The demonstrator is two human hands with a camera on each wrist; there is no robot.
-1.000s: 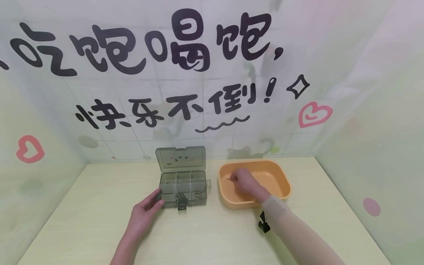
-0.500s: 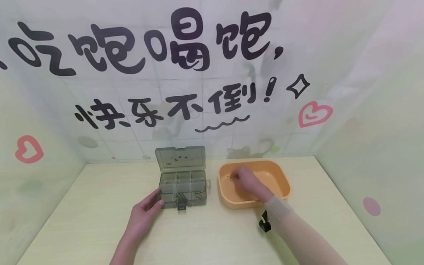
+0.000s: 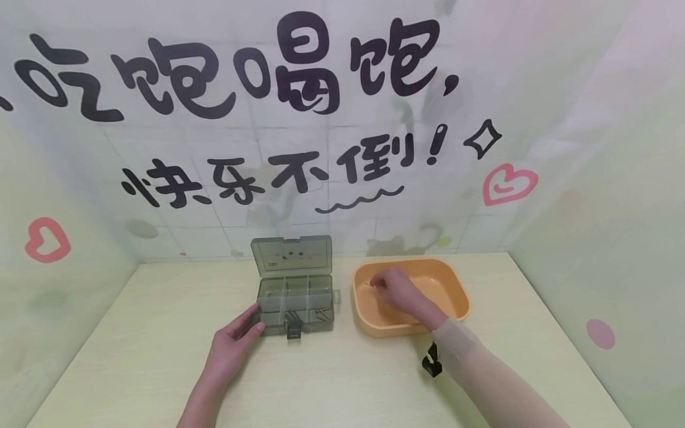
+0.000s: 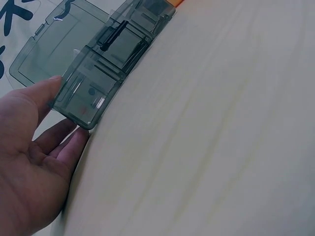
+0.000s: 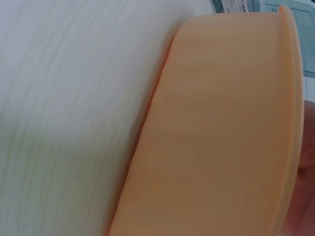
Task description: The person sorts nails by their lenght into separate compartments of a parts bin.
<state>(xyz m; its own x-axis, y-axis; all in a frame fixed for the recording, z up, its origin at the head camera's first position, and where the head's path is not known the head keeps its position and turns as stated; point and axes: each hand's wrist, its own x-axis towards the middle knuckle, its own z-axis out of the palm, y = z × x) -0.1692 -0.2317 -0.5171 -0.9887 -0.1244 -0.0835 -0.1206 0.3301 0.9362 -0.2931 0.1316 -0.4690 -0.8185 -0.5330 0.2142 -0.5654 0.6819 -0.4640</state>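
A grey translucent compartment box (image 3: 272,304) stands on the table with its lid (image 3: 293,259) raised at the back. My left hand (image 3: 230,345) grips the box's left end; in the left wrist view the thumb and curled fingers sit on either side of its corner. Small metal screws (image 3: 323,314) lie in the front right compartment, and darker thin pieces (image 3: 292,317) in the front middle one. Over the orange plastic basin (image 3: 369,324), my right hand (image 3: 400,291) pinches a small thin rod-like piece (image 3: 367,285). In the right wrist view the basin wall hides most of that hand.
A pale wooden table (image 3: 321,386) carries both containers, the box left of the basin. Behind it rises a wall sheet (image 3: 342,232) with black lettering. The box's front latch (image 3: 294,330) hangs down, and a side latch (image 3: 337,296) sticks out toward the basin.
My right wrist and forearm have shifted slightly to the right, while the fingertips stay over the basin's left part with the thin piece. The left hand and box keep their places.
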